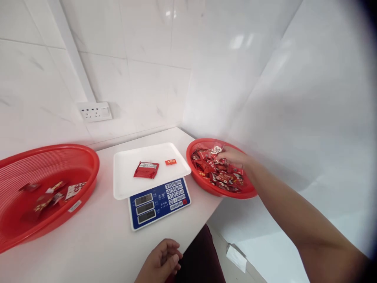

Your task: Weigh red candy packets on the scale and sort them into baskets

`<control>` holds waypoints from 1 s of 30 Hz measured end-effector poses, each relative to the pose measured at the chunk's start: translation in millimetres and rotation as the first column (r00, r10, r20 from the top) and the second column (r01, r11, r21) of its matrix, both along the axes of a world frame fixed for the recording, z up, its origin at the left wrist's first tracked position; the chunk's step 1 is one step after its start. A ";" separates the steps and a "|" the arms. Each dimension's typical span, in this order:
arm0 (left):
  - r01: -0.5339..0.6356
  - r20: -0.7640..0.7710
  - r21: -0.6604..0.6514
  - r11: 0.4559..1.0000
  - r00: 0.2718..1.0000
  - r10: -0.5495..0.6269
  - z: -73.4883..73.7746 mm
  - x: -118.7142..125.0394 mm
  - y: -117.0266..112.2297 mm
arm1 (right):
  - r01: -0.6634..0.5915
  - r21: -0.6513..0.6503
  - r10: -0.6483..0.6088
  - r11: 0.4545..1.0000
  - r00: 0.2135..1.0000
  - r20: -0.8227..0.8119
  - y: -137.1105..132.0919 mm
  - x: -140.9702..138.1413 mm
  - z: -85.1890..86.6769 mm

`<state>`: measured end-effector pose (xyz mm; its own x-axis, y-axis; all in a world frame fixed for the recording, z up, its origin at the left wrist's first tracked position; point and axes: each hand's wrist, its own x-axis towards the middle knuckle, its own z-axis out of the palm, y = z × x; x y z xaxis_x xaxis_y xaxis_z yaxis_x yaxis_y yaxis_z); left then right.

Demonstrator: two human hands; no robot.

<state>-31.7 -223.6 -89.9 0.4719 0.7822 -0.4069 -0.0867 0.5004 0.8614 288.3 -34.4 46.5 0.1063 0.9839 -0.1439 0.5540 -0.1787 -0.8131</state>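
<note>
My right hand (234, 156) reaches into the red plastic basket (203, 184) on the right, among many small red wrapped packets (225, 177). Its fingers are closed on a red packet with white lettering (216, 149); the fingertips are partly hidden. My left hand (163, 261) is low at the table's front edge, fingers loosely curled and apart, with nothing seen in it. Between the baskets stands a digital scale (160, 202) with a white tray (125, 173). On the tray lie a flat red packet (146, 170) and a smaller red-orange packet (170, 162).
A larger red basket (91, 169) on the left holds several packets. The white table (103, 239) meets a tiled wall with a socket (94, 111) behind and a pale wall at right. A white object (236, 257) lies on the floor below.
</note>
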 end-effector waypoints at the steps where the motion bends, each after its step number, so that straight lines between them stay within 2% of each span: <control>1: 0.004 0.000 0.016 1.000 1.000 -0.004 2.6 -0.4 -0.8 | -0.033 -0.010 0.033 0.999 0.999 0.004 1.7 -15.4 4.6; 4: 0.027 -0.010 0.043 0.999 1.000 -0.027 10.6 -2.0 -2.9 | -0.198 -0.030 0.199 0.980 0.978 0.065 7.8 -62.6 15.4; 7: 0.030 -0.015 0.062 0.998 0.999 -0.029 15.3 -3.1 -4.9 | -0.379 -0.029 0.378 0.925 0.907 0.184 12.7 -101.5 19.9; 9: 0.026 -0.015 0.063 0.998 1.000 -0.025 16.6 -3.0 -6.0 | -0.440 -0.078 0.443 0.895 0.854 0.274 14.4 -119.5 20.6; 11: 0.025 -0.015 0.064 0.998 1.000 -0.024 17.6 -2.4 -6.6 | -0.464 -0.121 0.478 0.878 0.827 0.297 15.4 -132.2 20.9; 17: 0.029 -0.028 0.083 0.996 0.999 -0.027 19.2 -1.3 -8.1 | -0.450 0.008 0.449 0.893 0.892 0.051 22.0 -157.0 17.1; 22: 0.029 -0.012 0.106 0.994 1.000 -0.028 14.1 -3.0 -9.8 | -0.414 0.144 0.399 0.899 0.909 0.120 27.7 -165.3 9.6; 28: 0.037 -0.015 0.095 0.995 0.999 -0.036 10.9 -2.9 -9.8 | -0.351 0.173 0.349 0.920 0.936 0.044 22.0 -164.7 4.0; 30: 0.039 -0.018 0.092 0.995 0.999 -0.038 10.8 -2.9 -9.3 | -0.363 0.175 0.367 0.915 0.930 0.008 21.7 -165.9 -0.5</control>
